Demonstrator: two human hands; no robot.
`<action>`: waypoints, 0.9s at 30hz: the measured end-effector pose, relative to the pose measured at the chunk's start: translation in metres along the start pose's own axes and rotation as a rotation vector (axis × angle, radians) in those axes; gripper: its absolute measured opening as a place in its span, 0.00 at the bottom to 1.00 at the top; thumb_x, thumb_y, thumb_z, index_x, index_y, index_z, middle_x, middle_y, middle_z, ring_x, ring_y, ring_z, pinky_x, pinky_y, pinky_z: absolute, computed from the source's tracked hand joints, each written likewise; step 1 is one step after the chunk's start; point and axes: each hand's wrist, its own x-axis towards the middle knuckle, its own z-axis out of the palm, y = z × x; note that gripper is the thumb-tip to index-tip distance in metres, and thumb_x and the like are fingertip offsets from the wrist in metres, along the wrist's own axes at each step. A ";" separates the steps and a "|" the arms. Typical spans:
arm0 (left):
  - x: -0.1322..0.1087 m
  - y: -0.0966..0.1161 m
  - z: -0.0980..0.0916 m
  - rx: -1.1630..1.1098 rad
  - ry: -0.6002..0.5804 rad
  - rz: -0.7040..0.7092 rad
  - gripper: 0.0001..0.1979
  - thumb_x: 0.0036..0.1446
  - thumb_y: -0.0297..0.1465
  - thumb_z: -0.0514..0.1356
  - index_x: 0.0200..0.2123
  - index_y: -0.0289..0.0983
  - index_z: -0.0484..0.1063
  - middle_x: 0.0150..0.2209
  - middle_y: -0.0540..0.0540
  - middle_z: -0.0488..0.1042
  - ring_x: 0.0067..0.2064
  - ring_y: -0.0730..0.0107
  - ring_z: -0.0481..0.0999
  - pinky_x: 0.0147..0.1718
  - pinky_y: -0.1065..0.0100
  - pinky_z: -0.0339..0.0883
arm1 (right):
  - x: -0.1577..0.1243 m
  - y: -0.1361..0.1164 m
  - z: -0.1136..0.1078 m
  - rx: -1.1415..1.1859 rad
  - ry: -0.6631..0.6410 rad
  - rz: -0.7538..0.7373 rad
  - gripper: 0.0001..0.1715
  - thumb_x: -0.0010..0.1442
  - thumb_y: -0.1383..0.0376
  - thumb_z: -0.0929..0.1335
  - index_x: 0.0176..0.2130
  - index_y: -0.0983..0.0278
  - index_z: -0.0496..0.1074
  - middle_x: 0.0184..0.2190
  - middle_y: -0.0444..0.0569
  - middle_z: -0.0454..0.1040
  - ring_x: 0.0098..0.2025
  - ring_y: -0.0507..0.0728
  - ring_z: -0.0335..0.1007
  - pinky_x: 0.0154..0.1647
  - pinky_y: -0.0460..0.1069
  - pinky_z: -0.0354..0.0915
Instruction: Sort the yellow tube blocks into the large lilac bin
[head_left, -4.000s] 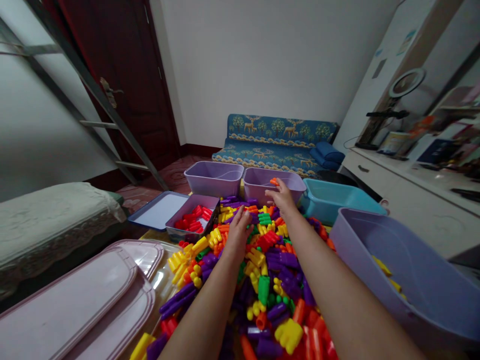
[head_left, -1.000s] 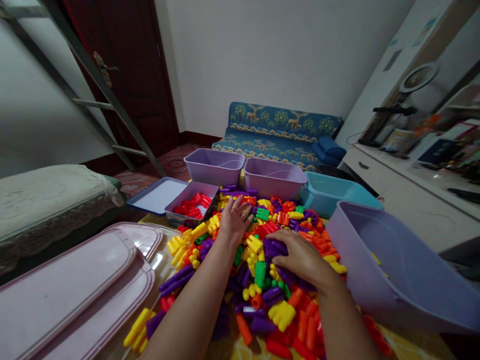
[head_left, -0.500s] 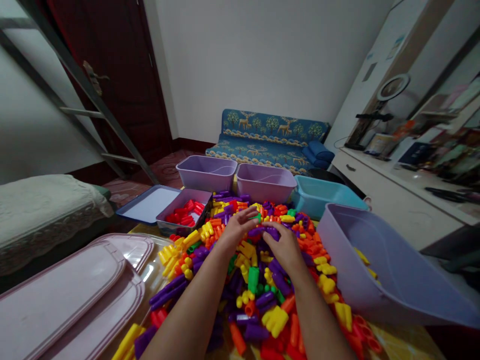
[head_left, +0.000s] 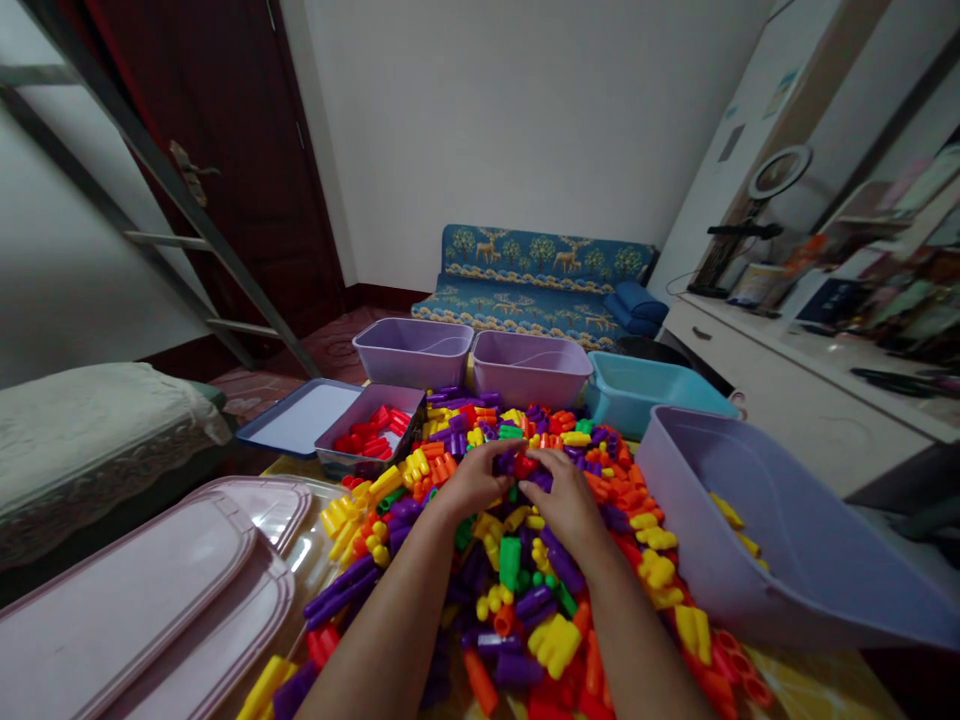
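Note:
Both of my hands reach into the middle of a heap of plastic building pieces (head_left: 510,563) in red, orange, yellow, green and purple. My left hand (head_left: 480,478) has its thumb and fingers apart over the heap, beside some purple pieces. Opposite it, my right hand (head_left: 561,492) is curved, thumb apart from the fingers. A red piece (head_left: 524,465) lies between the two sets of fingertips, close to both. Whether either hand grips it cannot be made out. The fingers partly cover the pieces under them.
Purple bins (head_left: 412,352) and a turquoise bin (head_left: 652,392) line the far side. A large lilac bin (head_left: 697,560) with a few yellow pieces stands at right. At left are a box (head_left: 409,400) of red pieces, its lid (head_left: 300,415), and stacked pink lids (head_left: 150,600).
Purple pieces showed near my right fingers before; now a red piece shows between the hands. My left fingers have bent downward, and both hands have come closer to each other.

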 end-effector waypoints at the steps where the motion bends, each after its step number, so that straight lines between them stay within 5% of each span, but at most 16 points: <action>1: 0.001 -0.001 0.001 -0.014 0.021 -0.004 0.26 0.37 0.16 0.65 0.42 0.40 0.79 0.48 0.42 0.77 0.57 0.49 0.69 0.62 0.51 0.50 | 0.000 0.000 0.001 -0.006 -0.009 -0.007 0.22 0.51 0.70 0.68 0.48 0.64 0.72 0.48 0.52 0.72 0.52 0.59 0.68 0.57 0.54 0.62; 5: 0.007 -0.008 0.003 -0.008 0.134 -0.011 0.22 0.43 0.25 0.67 0.45 0.42 0.78 0.44 0.43 0.78 0.55 0.49 0.70 0.59 0.51 0.57 | -0.001 0.000 0.004 -0.057 -0.018 -0.025 0.21 0.53 0.70 0.67 0.48 0.64 0.72 0.48 0.52 0.72 0.52 0.59 0.68 0.56 0.53 0.62; 10: 0.013 -0.013 -0.001 0.193 0.243 0.018 0.13 0.55 0.31 0.58 0.41 0.36 0.78 0.37 0.42 0.79 0.40 0.57 0.77 0.44 0.58 0.69 | -0.003 -0.004 0.005 -0.108 -0.050 -0.055 0.17 0.56 0.69 0.67 0.47 0.65 0.74 0.47 0.53 0.73 0.52 0.60 0.66 0.57 0.54 0.61; 19: 0.010 -0.003 -0.007 0.402 0.480 0.165 0.13 0.55 0.36 0.60 0.39 0.35 0.79 0.38 0.44 0.80 0.41 0.64 0.76 0.44 0.65 0.67 | -0.003 -0.003 0.004 -0.128 -0.064 -0.061 0.16 0.56 0.69 0.68 0.46 0.66 0.74 0.47 0.53 0.73 0.52 0.59 0.66 0.57 0.54 0.61; 27: 0.012 0.009 -0.002 -0.047 0.557 -0.012 0.19 0.53 0.35 0.62 0.47 0.33 0.73 0.22 0.53 0.69 0.20 0.77 0.67 0.18 0.76 0.61 | -0.006 -0.013 0.000 -0.202 -0.079 -0.068 0.18 0.59 0.66 0.66 0.49 0.63 0.74 0.50 0.52 0.73 0.53 0.60 0.65 0.57 0.54 0.60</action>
